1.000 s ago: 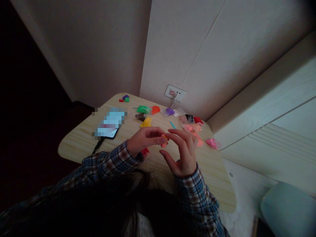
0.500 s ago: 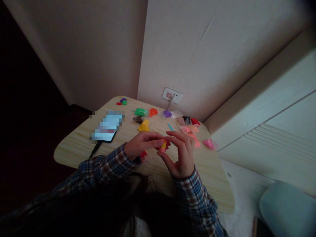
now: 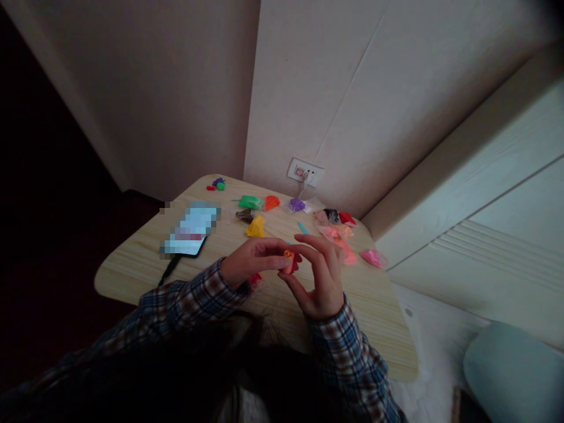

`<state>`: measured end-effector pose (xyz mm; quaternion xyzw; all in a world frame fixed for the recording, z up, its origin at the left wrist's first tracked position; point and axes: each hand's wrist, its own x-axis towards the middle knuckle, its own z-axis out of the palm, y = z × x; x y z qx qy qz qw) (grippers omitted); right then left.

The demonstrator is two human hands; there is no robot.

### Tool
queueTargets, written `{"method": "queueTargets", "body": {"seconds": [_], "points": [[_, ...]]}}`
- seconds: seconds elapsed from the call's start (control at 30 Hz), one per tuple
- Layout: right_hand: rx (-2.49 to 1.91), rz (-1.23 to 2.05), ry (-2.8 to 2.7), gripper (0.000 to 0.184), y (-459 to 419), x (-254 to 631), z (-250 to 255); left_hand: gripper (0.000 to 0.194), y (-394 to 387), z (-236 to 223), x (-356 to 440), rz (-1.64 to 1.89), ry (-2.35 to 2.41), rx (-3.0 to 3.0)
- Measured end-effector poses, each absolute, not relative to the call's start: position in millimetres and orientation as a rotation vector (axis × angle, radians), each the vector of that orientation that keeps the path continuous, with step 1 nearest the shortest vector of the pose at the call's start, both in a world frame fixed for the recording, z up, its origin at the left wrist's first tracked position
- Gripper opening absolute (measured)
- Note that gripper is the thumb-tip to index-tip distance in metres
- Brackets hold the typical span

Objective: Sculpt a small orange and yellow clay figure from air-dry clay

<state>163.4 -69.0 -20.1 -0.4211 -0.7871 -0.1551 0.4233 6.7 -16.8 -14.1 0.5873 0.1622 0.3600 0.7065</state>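
Above the front part of the table, a small pink clay piece (image 3: 288, 265) with a yellow detail sits between both hands. My left hand (image 3: 253, 258) is closed on its left side, thumb and fingers pressed to it. My right hand (image 3: 321, 279) pinches it from the right between thumb and fingertips. Parts of the piece hide behind the fingers. Under my left wrist lies a red clay packet (image 3: 254, 281), partly covered. Just beyond the hands rests a light-blue modelling tool (image 3: 302, 228).
Several clay packets lie along the far side of the wooden table (image 3: 370, 329), among them a yellow one (image 3: 255, 227) and a green one (image 3: 250, 202). A phone (image 3: 194, 230) with a lit screen is at left. A plugged wall socket (image 3: 306, 171) is behind.
The pink clay piece has turned slightly in the fingers, so less of its yellow part shows. Both hands keep their grip, and the view has shifted a little.
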Motion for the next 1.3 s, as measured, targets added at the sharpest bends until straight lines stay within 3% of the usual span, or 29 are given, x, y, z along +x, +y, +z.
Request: {"method": "queueTargets", "body": {"seconds": [0.63, 0.9, 1.3], "points": [[-0.997, -0.411, -1.973, 0.037, -71.7, 164.8, -17.6, 0.022, -18.4, -16.7, 7.9, 0.785, 0.308, 1.146], [-0.993, -0.423, -1.994, 0.034, -71.3, 164.0, -18.4, 0.012, -16.8, -14.8, 6.8, 0.833, 0.325, 1.291], [-1.002, -0.401, -1.972, 0.035, -71.9, 163.0, -18.4, 0.016, -17.6, -14.4, 7.2, 0.823, 0.293, 1.276]]}}
